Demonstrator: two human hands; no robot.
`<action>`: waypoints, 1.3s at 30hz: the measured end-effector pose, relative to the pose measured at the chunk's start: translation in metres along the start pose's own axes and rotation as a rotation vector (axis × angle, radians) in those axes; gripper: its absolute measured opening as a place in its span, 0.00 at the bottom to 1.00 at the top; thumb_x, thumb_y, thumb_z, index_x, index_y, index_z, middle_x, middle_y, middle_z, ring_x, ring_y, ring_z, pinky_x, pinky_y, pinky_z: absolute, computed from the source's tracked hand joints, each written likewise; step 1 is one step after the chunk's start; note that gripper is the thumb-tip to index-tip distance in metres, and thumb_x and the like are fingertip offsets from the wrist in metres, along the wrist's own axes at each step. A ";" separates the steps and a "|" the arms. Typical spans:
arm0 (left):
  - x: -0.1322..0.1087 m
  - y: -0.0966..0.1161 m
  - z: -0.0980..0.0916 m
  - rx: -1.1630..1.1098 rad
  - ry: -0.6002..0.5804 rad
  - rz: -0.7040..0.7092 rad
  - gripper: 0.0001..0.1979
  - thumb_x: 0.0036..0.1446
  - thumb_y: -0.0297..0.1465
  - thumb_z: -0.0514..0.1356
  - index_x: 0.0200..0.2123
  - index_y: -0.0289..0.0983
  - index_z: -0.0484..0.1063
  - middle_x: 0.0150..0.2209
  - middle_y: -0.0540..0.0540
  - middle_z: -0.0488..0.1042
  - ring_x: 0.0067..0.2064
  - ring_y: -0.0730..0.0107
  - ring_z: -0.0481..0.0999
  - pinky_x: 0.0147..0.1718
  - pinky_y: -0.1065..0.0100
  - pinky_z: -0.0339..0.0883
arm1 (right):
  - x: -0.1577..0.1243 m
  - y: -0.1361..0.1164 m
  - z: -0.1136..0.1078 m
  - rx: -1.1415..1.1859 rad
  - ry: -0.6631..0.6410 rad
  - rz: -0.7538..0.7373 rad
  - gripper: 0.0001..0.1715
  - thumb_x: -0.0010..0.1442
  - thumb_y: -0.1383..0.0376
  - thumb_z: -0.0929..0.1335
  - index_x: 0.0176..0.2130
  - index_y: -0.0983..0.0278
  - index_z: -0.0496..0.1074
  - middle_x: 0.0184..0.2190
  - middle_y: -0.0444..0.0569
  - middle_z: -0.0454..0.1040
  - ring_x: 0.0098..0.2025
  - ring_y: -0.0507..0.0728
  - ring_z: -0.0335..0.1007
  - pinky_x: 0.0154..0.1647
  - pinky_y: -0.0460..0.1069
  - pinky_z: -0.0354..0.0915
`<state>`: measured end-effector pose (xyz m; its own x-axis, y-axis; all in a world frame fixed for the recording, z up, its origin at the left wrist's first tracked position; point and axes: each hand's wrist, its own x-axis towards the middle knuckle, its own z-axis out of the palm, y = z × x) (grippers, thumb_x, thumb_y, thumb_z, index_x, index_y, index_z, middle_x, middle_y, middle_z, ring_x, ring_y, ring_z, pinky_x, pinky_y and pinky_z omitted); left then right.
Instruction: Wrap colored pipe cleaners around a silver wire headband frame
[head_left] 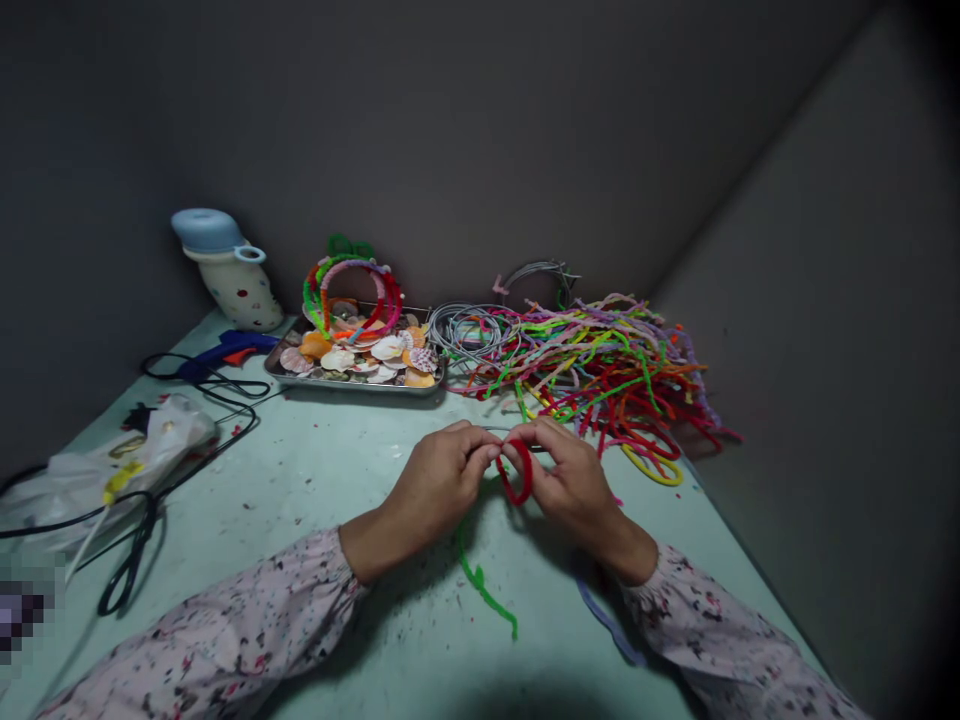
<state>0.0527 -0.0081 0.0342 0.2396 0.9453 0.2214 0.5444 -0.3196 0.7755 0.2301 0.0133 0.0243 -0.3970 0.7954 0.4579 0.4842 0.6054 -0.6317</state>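
Observation:
Above the middle of the table, a red pipe cleaner [526, 474] bent into a loop is pinched between my two hands. My left hand [442, 475] grips its end with thumb and forefinger. The fingers of my right hand [574, 480] are closed on the loop from the other side. Below my left hand a green pipe cleaner [480, 580] lies on the table. A bluish-purple pipe cleaner [611, 625] lies beside my right forearm, partly hidden by it. A thin grey wire shows just behind my fingertips.
A metal tray [360, 388] of seashells holds colourful wrapped rings [352, 300]. Wire coils [472, 332] and a heap of pipe cleaners [607, 350] lie right of it. At left are a bottle [232, 280], a blue glue gun [225, 350], black cable [131, 560] and a plastic bag [176, 430].

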 end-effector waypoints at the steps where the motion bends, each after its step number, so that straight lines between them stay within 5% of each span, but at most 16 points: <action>1: 0.000 0.000 0.000 0.028 -0.005 0.018 0.11 0.62 0.28 0.53 0.38 0.36 0.76 0.34 0.47 0.76 0.38 0.69 0.73 0.38 0.69 0.64 | 0.000 -0.001 0.000 0.013 -0.010 0.022 0.04 0.62 0.67 0.66 0.36 0.63 0.72 0.33 0.46 0.73 0.37 0.54 0.68 0.39 0.49 0.61; 11: -0.005 -0.008 0.006 0.286 -0.002 0.137 0.11 0.63 0.29 0.51 0.38 0.37 0.74 0.34 0.46 0.72 0.35 0.67 0.72 0.34 0.67 0.63 | 0.003 0.000 -0.001 0.272 -0.180 0.326 0.10 0.61 0.59 0.66 0.33 0.63 0.71 0.26 0.43 0.71 0.29 0.52 0.65 0.30 0.45 0.60; 18: -0.006 -0.009 0.010 0.392 -0.025 0.136 0.12 0.65 0.31 0.48 0.38 0.36 0.72 0.33 0.45 0.71 0.33 0.67 0.70 0.32 0.67 0.62 | 0.003 0.007 0.003 0.325 -0.199 0.390 0.12 0.60 0.57 0.66 0.33 0.63 0.70 0.25 0.42 0.69 0.28 0.51 0.62 0.29 0.46 0.59; 32: -0.008 -0.015 0.017 0.338 -0.042 0.067 0.10 0.63 0.32 0.52 0.39 0.37 0.72 0.36 0.46 0.72 0.37 0.67 0.71 0.36 0.68 0.64 | 0.009 0.008 0.006 0.101 -0.236 0.202 0.15 0.65 0.59 0.61 0.33 0.64 0.71 0.27 0.45 0.73 0.30 0.53 0.67 0.33 0.47 0.64; 37: -0.010 -0.024 0.019 0.332 -0.040 0.036 0.11 0.63 0.33 0.52 0.37 0.35 0.72 0.34 0.46 0.73 0.36 0.67 0.72 0.35 0.67 0.64 | -0.009 0.027 -0.031 -0.247 -0.311 -0.039 0.14 0.59 0.62 0.68 0.46 0.61 0.73 0.44 0.54 0.75 0.46 0.63 0.71 0.48 0.58 0.66; 39: -0.009 -0.029 0.017 0.325 -0.018 0.026 0.12 0.63 0.34 0.52 0.38 0.35 0.73 0.35 0.45 0.73 0.37 0.66 0.72 0.36 0.67 0.65 | -0.049 0.036 -0.051 -0.313 -0.164 -0.129 0.15 0.58 0.63 0.69 0.47 0.58 0.74 0.46 0.55 0.74 0.47 0.64 0.70 0.49 0.58 0.66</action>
<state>0.0483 -0.0090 0.0002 0.2691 0.9363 0.2257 0.7658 -0.3501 0.5395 0.3069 -0.0029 0.0109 -0.5773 0.7123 0.3992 0.6273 0.6999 -0.3416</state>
